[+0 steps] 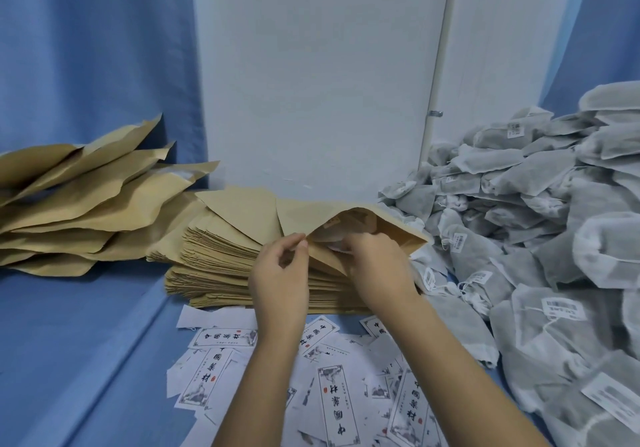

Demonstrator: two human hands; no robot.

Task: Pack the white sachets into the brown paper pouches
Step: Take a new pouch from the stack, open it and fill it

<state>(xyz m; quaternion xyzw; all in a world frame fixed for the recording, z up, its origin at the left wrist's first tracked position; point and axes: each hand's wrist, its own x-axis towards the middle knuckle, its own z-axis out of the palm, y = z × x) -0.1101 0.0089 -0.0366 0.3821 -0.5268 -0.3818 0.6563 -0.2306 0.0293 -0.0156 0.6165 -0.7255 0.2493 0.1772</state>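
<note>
A brown paper pouch (394, 235) lies on top of a stack of flat empty pouches (221, 263), its mouth gaping toward me. My left hand (280, 273) pinches the near left lip of that mouth. My right hand (377, 266) reaches into the mouth with curled fingers around a white sachet (332, 233), which shows only partly inside. A big heap of white sachets (540, 238) with small barcode labels fills the right side.
Bulging brown pouches (79, 200) are piled at the left on the blue cloth (86, 342). Several printed white paper labels (332, 387) lie scattered in front of the stack. A white wall panel (318, 82) stands behind, with blue curtain on both sides.
</note>
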